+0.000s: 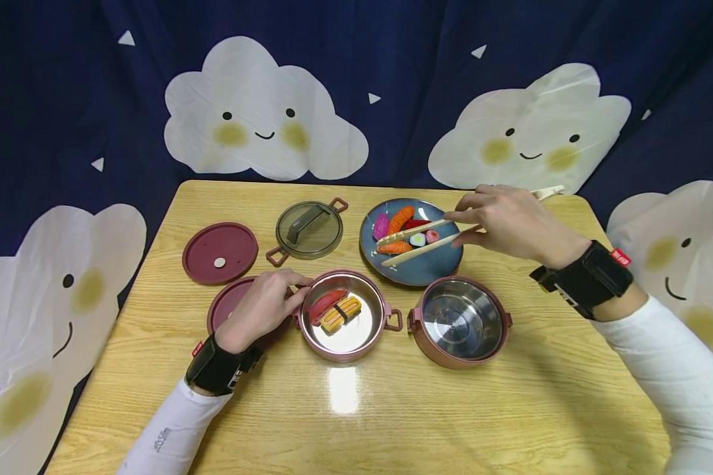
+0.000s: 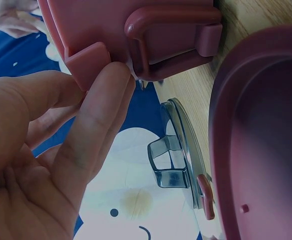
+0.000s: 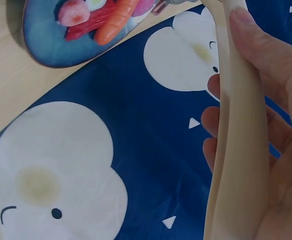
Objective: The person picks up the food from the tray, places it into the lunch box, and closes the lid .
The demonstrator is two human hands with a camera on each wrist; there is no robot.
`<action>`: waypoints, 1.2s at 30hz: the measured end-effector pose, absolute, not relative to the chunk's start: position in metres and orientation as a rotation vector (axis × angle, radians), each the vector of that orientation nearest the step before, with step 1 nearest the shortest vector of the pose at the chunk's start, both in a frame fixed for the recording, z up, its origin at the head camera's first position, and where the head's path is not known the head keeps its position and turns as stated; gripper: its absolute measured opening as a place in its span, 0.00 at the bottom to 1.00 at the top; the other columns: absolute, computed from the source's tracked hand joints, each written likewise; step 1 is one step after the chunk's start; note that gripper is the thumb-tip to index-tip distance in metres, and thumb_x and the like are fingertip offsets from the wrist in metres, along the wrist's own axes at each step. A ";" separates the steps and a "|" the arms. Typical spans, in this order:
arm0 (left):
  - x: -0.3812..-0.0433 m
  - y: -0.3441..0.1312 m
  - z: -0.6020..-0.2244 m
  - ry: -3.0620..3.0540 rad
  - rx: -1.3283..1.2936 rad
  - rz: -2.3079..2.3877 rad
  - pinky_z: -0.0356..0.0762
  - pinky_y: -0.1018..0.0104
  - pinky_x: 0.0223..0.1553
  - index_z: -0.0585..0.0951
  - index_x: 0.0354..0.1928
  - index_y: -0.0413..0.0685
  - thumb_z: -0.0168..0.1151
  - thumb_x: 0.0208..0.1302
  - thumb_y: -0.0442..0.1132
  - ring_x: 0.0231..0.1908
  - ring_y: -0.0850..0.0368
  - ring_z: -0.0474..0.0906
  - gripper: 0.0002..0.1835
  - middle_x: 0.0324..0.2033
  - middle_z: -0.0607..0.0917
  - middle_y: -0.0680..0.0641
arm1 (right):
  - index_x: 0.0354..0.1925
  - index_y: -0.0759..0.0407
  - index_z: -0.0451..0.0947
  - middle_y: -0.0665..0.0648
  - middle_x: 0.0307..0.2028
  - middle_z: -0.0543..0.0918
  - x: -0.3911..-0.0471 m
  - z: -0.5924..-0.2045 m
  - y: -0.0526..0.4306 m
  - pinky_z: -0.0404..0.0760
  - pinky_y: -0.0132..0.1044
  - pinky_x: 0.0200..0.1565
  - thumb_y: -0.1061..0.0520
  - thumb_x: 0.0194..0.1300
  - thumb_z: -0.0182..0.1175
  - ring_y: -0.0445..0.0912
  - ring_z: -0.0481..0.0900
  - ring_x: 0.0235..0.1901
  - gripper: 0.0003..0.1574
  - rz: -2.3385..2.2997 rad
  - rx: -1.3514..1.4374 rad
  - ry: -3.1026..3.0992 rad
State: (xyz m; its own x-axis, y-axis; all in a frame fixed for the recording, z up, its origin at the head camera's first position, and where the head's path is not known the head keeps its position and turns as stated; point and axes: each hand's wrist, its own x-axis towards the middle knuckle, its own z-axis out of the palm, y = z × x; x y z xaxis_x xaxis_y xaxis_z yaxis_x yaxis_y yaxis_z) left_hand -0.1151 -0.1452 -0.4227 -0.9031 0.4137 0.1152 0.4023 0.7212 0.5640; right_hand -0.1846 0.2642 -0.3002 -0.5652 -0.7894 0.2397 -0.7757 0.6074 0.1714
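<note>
My left hand pinches a tab on the side of a pink pot, beside its handle. Inside this pot lie a red toy sushi piece and a yellow one with a black band. My right hand grips cream-coloured tongs between thumb and fingers. Spread apart, the tong tips reach over a blue plate, by an orange toy sushi piece. The plate also carries another orange piece, a purple piece, a red piece and two small rolls.
A second pink pot with a metal inside stands to the right. Behind the left pot lies a see-through lid with a handle. Two maroon lids lie at the left, the nearer partly hidden by my left hand. A cloud-patterned curtain hangs behind the table.
</note>
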 end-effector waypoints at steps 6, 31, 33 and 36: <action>-0.116 -0.145 -0.422 2.895 0.693 0.949 0.76 0.68 0.35 0.91 0.52 0.42 0.68 0.72 0.35 0.36 0.59 0.83 0.11 0.43 0.93 0.44 | 0.51 0.55 0.92 0.55 0.40 0.92 -0.193 -0.305 0.271 0.83 0.42 0.32 0.45 0.52 0.82 0.49 0.85 0.37 0.29 -0.064 1.211 -2.623; -0.115 -0.146 -0.422 2.915 0.723 0.950 0.78 0.68 0.36 0.91 0.50 0.41 0.68 0.71 0.35 0.38 0.57 0.85 0.10 0.45 0.93 0.42 | 0.52 0.54 0.91 0.55 0.42 0.90 -0.216 -0.334 0.283 0.82 0.45 0.32 0.44 0.57 0.79 0.51 0.84 0.38 0.27 -0.020 1.067 -2.847; -0.115 -0.146 -0.422 2.912 0.718 0.949 0.77 0.68 0.35 0.91 0.50 0.41 0.68 0.72 0.35 0.37 0.58 0.84 0.10 0.44 0.92 0.42 | 0.52 0.53 0.91 0.54 0.41 0.90 -0.217 -0.336 0.284 0.82 0.44 0.31 0.43 0.57 0.80 0.50 0.84 0.38 0.27 -0.028 1.062 -2.847; -0.114 -0.146 -0.422 2.908 0.710 0.946 0.76 0.70 0.34 0.90 0.51 0.41 0.68 0.72 0.35 0.36 0.59 0.83 0.10 0.44 0.92 0.42 | 0.52 0.52 0.92 0.53 0.41 0.89 -0.219 -0.339 0.284 0.81 0.43 0.29 0.42 0.56 0.80 0.49 0.84 0.38 0.27 -0.038 1.060 -2.842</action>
State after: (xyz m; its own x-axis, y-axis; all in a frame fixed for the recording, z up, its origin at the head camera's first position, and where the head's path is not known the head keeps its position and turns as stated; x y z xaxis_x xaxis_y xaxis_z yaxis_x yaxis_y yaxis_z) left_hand -0.1142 -0.1458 -0.4217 -0.8976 0.4199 0.1341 0.4183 0.7159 0.5590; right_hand -0.2189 0.2842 -0.3394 -0.7505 -0.6543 0.0927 -0.6516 0.7561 0.0612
